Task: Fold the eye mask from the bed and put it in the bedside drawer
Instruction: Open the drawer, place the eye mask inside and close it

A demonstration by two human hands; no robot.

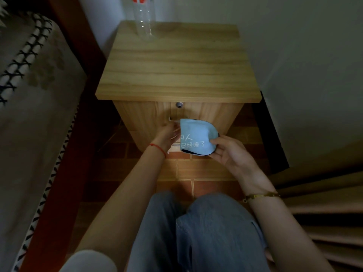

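Observation:
The light blue eye mask (197,136), folded in half with white writing and a dark edge, is pinched at its right side by my right hand (228,152). It hangs in front of the wooden bedside cabinet (176,65). My left hand (167,135) reaches to the drawer front (149,116) just left of the mask, fingers at a pale handle below the small round metal lock (179,104). Part of my left hand's fingers is hidden behind the mask, and whether they grip the handle cannot be told. The drawer looks shut.
A clear plastic bottle (144,20) stands at the back left of the cabinet top. The bed (29,95) with a patterned cover lies close on the left. A wall and a curtain (324,203) close in on the right. My knees (206,222) are over the tiled floor.

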